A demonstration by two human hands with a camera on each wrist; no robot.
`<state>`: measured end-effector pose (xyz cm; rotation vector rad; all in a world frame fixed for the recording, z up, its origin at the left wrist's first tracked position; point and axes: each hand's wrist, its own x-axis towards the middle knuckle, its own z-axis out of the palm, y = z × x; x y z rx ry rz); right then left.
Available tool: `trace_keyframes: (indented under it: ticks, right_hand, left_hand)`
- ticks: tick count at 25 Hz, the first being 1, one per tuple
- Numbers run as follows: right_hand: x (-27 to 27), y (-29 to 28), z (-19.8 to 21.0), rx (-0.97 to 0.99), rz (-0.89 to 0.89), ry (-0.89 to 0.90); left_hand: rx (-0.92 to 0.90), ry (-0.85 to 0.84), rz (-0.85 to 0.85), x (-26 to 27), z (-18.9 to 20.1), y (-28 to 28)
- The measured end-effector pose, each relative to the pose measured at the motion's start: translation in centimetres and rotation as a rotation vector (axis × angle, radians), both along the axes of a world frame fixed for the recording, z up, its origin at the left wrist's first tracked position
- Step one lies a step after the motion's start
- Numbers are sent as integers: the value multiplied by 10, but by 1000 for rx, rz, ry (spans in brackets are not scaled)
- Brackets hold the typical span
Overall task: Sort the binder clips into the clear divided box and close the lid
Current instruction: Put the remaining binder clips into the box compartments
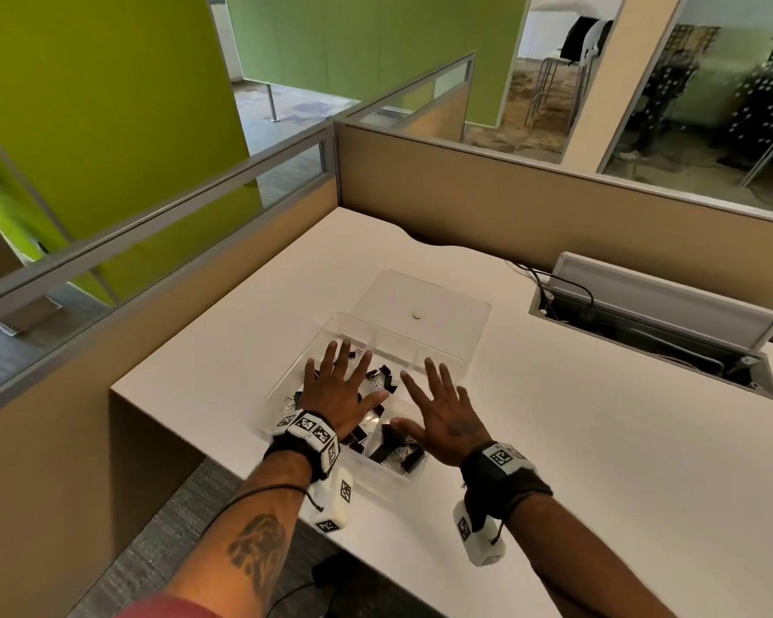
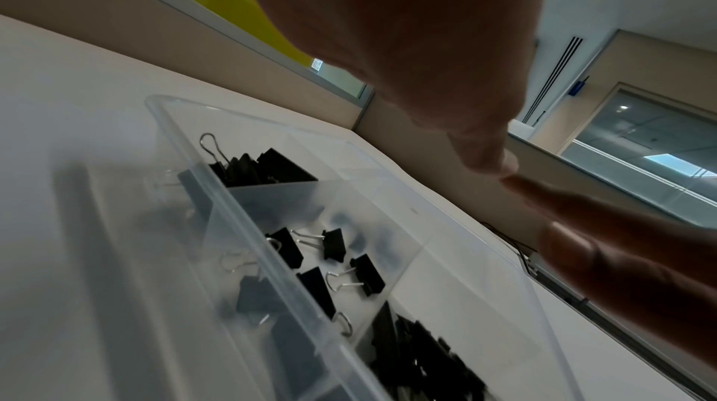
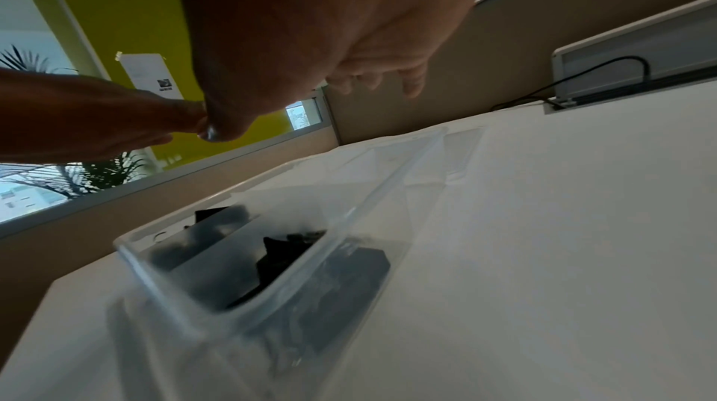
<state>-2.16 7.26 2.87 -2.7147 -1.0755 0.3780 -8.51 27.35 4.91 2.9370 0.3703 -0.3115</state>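
A clear divided box point(image 1: 282, 385) stands on the white desk point(image 1: 599, 439), with its clear lid point(image 1: 456, 301) lying open and flat behind it. Several black binder clips point(image 1: 396, 452) lie in its compartments; the left wrist view shows the binder clips point(image 2: 333, 243) behind the box rim point(image 2: 248, 242). My left hand point(image 1: 340, 385) hovers palm down over the box's left half, fingers spread and straight. My right hand point(image 1: 438, 408) hovers the same way over the right half. Both hold nothing. The two thumb tips almost meet. In the right wrist view the box point(image 3: 349, 223) is blurred.
A small pale round piece point(image 1: 417, 316) sits on the lid. An open cable hatch point(image 1: 657, 332) with black cables is sunk into the desk at the right. Beige partition walls point(image 1: 509, 202) close the desk's far and left sides. The desk's front edge runs under my wrists.
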Motion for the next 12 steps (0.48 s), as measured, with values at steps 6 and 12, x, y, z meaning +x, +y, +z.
trace_keyframes:
  ticks: [6, 12]
  right_hand:
    - [27, 13, 11, -24, -161, 1]
    - [81, 34, 36, -74, -363, -62]
  left_hand:
    - [29, 9, -98, 34, 7, 37]
    - [22, -19, -267, 109, 30, 90]
